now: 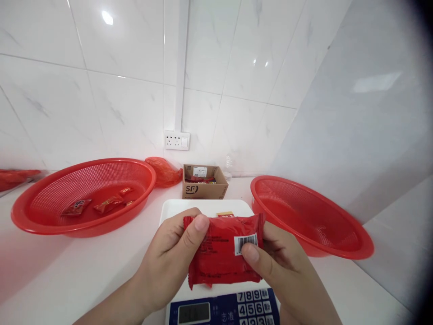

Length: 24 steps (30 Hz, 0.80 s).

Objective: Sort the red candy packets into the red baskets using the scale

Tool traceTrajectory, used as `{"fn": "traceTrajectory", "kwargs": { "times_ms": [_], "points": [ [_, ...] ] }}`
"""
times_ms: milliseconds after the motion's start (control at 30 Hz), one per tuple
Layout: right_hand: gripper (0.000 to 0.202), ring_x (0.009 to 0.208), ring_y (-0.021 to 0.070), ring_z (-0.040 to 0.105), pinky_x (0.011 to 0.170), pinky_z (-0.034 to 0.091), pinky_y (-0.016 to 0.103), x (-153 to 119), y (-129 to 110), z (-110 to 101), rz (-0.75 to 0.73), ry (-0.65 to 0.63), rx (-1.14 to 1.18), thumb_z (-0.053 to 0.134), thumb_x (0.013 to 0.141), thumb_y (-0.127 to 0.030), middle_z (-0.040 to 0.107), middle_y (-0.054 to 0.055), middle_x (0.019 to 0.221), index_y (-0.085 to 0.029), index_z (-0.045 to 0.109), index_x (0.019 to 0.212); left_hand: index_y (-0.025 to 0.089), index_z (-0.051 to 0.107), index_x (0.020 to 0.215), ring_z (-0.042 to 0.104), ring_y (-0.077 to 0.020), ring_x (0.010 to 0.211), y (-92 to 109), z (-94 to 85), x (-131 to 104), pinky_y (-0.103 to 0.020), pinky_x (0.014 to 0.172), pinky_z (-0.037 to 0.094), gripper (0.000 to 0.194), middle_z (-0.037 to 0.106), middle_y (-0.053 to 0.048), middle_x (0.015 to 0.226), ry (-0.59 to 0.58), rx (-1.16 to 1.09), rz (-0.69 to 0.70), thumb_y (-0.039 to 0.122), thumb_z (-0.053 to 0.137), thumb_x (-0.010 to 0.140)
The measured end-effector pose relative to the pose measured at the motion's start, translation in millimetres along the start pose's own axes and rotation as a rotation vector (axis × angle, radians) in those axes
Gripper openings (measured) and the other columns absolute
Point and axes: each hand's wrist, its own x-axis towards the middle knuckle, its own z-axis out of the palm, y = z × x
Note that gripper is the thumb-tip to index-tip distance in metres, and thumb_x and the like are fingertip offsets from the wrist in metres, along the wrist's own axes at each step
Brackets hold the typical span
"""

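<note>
Both my hands grip a red snack packet (216, 259) above a digital scale (206, 309), with its barcode side turned toward me. My left hand (172, 257) pinches the packet's left end, thumb at the upper left corner. At the other end, my right hand (280, 266) is closed on the packet, its thumb pressing just below the barcode. Behind the packet, a small red and yellow item (225, 214) shows on the white weighing tray (176, 208). A bit of red shows under the packet's lower edge; its kind cannot be made out.
At left stands a red plastic basket (40, 221) with several red packets inside. Another red basket (358, 246) stands at right. An open cardboard box (206, 192) holding packets and a red plastic bag (164, 171) are by the tiled wall, below a socket (177, 140).
</note>
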Motion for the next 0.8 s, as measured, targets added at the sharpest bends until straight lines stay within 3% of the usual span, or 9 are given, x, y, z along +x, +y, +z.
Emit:
{"fn": "traceTrajectory", "kwargs": {
  "times_ms": [333,633,800],
  "points": [
    [0.034,0.094,0.0256,0.067,0.085,0.054,0.043,3.0,0.8,-3.2,-0.04,-0.058,-0.066,0.068,0.077,-0.044,0.073,0.009,0.1,-0.023,0.071,0.104,0.019,0.047,0.061,0.048,-0.0088,0.042,-1.6,0.0,0.3,-0.018,0.038,0.039,0.042,0.05,0.005,0.05,0.038,0.087,0.044,0.051,0.052,0.087],
    [0.029,0.093,0.0262,0.068,0.086,0.053,0.043,2.9,2.6,-1.7,-0.087,-0.001,-0.043,0.069,0.076,-0.043,0.073,0.007,0.1,-0.025,0.072,0.098,0.02,0.052,0.063,0.047,-0.0096,0.041,-1.2,3.8,-1.6,-0.019,0.039,0.039,0.041,0.052,0.004,0.048,0.083,0.009,0.018,0.055,0.055,0.084],
    [0.03,0.091,0.0277,0.068,0.074,0.058,0.04,7.1,2.3,-2.3,-0.114,0.085,0.029,0.068,0.076,-0.046,0.074,0.007,0.097,-0.025,0.073,0.097,0.017,0.069,0.086,0.064,-0.0166,0.065,-1.8,1.9,0.4,-0.024,0.057,0.05,0.039,0.07,-0.004,0.074,-0.086,-0.001,0.015,0.052,0.052,0.087]
  ]
}}
